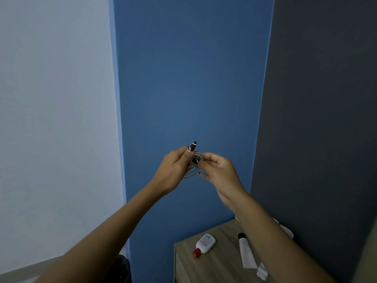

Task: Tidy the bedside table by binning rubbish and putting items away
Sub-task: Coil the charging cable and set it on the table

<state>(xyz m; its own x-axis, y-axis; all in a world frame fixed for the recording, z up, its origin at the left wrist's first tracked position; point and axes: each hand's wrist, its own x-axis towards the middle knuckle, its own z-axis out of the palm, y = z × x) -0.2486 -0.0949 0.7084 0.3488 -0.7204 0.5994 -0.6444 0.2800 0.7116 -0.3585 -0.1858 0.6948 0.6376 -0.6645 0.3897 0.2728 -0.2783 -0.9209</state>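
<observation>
A white cable [192, 169], wound into a small coil, is held up in front of a blue wall [193, 78], well above the wooden bedside table [220, 260] seen at the lower right. The left hand [173, 170] is closed around one side of the coil, its thumb and forefinger pinching the loops near the top, while the right hand [219, 170] is pinched on the opposite side, where the free end appears to be gathered in. On the table a small white bottle with a red cap [204, 245] is seen lying on its side, with a pale tube with a black cap [245, 251] just beside it and a scrap of white paper [262, 272] touching the tube's lower end. Other pale items behind the right forearm are largely hidden. The step in hand is judged to be the winding of the cable for storage. It is best done if the loops are kept even and flat under the left thumb, the last stretch is wrapped round the bundle and tucked, and the grip is not loosened until the coil is secured, since a slack cable is likely to spring open when set down
</observation>
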